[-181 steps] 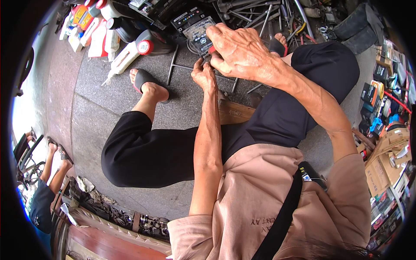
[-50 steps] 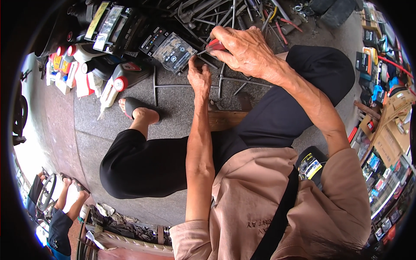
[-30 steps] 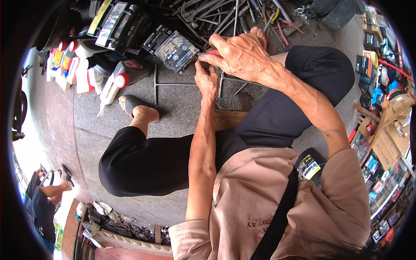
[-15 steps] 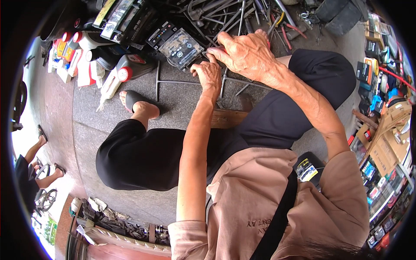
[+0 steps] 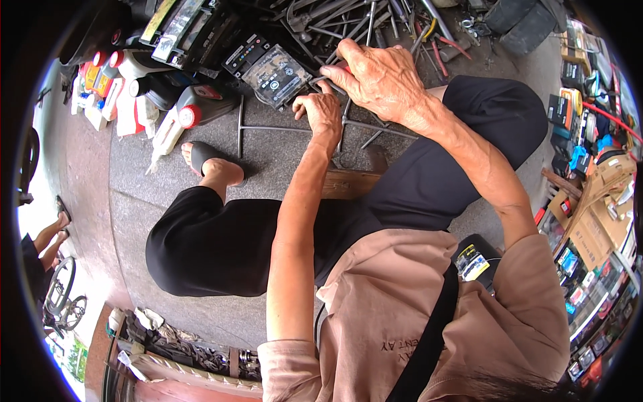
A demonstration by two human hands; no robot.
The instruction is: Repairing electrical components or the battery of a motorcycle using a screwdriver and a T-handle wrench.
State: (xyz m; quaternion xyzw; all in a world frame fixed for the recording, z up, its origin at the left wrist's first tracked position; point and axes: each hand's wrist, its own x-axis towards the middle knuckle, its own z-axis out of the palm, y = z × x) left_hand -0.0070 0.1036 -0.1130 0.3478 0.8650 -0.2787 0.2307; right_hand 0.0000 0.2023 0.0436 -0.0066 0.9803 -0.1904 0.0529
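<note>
My right hand (image 5: 382, 82) is closed, back up, around a tool mostly hidden under the palm. A bit of red shows between its thumb and forefinger, and a grey metal end pokes out past the thumb tip. Just below and left, my left hand (image 5: 319, 114) has curled fingers, with its forefinger raised to that metal end. Whatever it pinches is too small to make out. Left of both hands lies a black battery (image 5: 273, 79) with a worn, dirty top. T-handled wrenches (image 5: 276, 128) lie on the floor beneath my hands.
A pile of hand tools (image 5: 335, 25) spreads beyond my hands, with red-handled pliers (image 5: 440, 59) at its right. Oil bottles (image 5: 201, 104) stand to the left. A wooden block (image 5: 351, 182) sits between my legs. Boxes (image 5: 596, 224) crowd the right side. Another person's legs (image 5: 50, 248) show far left.
My hands keep nearly the same pose, with the left fingers shifted slightly. Red now shows between my right thumb and forefinger. At far left the other person's legs have moved.
</note>
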